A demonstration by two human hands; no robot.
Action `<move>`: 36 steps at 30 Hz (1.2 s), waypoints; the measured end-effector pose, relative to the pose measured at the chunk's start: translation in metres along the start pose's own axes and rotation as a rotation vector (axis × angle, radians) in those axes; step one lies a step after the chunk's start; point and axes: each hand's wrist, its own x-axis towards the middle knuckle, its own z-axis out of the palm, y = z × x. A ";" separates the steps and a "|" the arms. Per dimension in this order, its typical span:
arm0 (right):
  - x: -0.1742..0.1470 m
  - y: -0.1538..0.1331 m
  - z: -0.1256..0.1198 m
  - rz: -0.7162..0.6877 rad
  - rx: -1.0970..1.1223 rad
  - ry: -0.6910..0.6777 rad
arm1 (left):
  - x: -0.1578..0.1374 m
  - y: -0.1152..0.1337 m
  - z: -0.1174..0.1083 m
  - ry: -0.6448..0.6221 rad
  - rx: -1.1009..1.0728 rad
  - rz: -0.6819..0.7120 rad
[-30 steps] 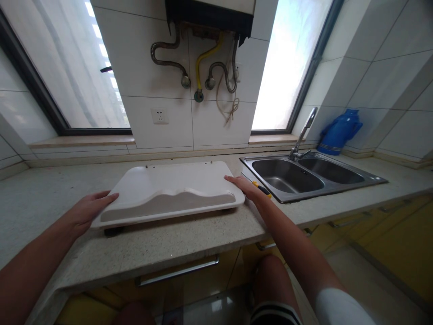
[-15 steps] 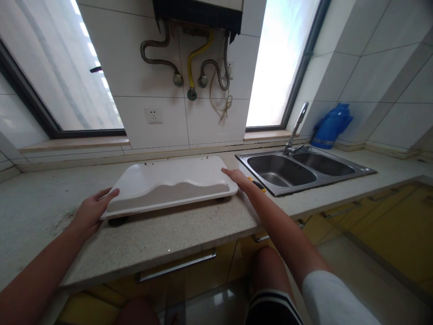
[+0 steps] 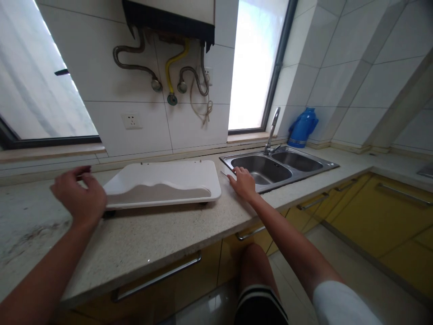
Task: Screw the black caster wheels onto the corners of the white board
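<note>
A white plastic shelf [image 3: 165,174] with a wavy front lip and dark feet lies on the stone countertop [image 3: 176,225]. Small metal pegs stick up along its back edge. Lifted at the shelf's left end is my left hand [image 3: 81,194], empty, with thumb and fingers apart. To the right of the shelf, my right hand [image 3: 244,183] is closed around a screwdriver [image 3: 223,173] by the sink's near edge. Its thin metal shaft points left out of my fingers; its handle is hidden by the hand.
A double steel sink [image 3: 267,169] with a tap [image 3: 272,131] is set into the counter at right. Behind it stands a blue thermos flask [image 3: 302,127]. A water heater [image 3: 169,20] with pipes hangs on the tiled wall. Yellow cabinets [image 3: 399,212] run below.
Both hands have let go of the white shelf. My left hand has risen off its left end; my right hand has taken hold of the screwdriver. The view has turned right.
</note>
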 end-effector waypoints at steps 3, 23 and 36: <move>-0.007 0.017 0.011 -0.061 -0.069 0.003 | -0.039 0.114 -0.015 -0.339 -0.226 0.257; 0.018 0.067 0.056 0.098 0.347 0.261 | -0.137 0.253 -0.003 -0.797 0.015 0.955; 0.021 0.079 0.055 0.197 0.588 0.367 | -0.108 0.178 -0.037 -0.496 -0.321 1.193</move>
